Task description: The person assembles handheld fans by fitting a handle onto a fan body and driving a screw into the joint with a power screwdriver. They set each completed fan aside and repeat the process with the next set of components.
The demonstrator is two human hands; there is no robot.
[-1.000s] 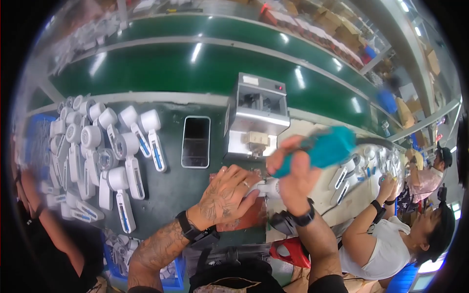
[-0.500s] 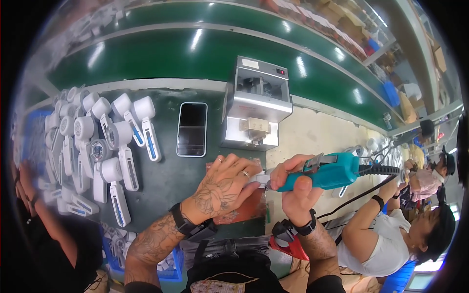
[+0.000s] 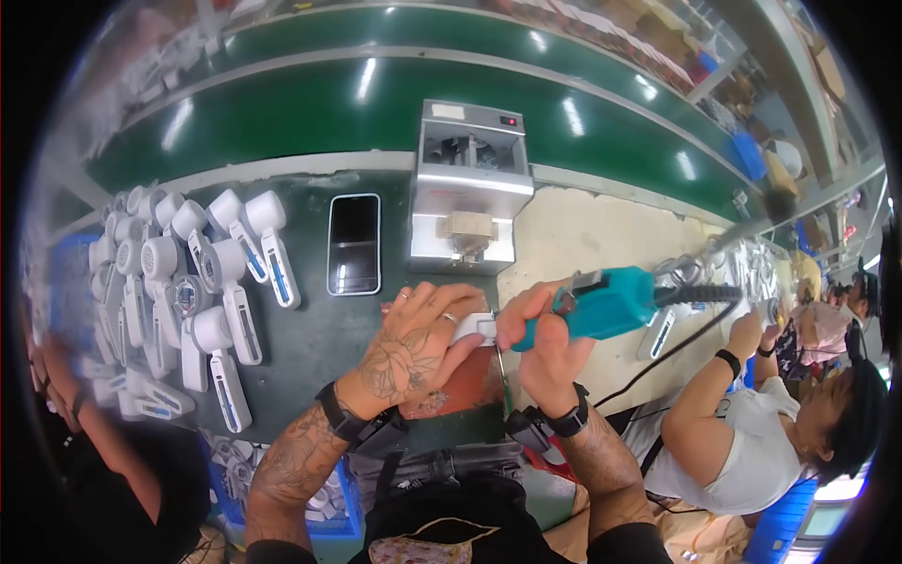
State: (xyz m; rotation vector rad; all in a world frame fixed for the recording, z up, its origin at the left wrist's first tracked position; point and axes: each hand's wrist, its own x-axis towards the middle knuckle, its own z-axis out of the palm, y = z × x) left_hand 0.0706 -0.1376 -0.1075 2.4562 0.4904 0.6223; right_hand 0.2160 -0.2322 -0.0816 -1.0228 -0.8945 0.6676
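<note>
My left hand [image 3: 409,350], tattooed and ringed, closes over a small white plastic part [image 3: 476,328] and holds it above a reddish-brown mat [image 3: 460,387]. Its fingers hide most of the part. Gripped in my right hand [image 3: 547,362] is a teal electric screwdriver [image 3: 606,305], tilted with its cable end up to the right. The front of the screwdriver meets the right end of the white part. My right fingers cover the tip, so I cannot tell whether a screw is there.
White handheld fans [image 3: 225,381] lie heaped at the left. A phone [image 3: 354,246] and a metal screw feeder [image 3: 470,202] stand beyond my hands. The screwdriver's black cable [image 3: 658,362] hangs at the right. A blue crate [image 3: 349,498] sits below. Co-workers sit at both sides.
The view has shifted, so the feeder and phone appear farther left. The screwdriver has tilted, its cable end higher against my hand. Both hands keep their holds, and more of the white part shows.
</note>
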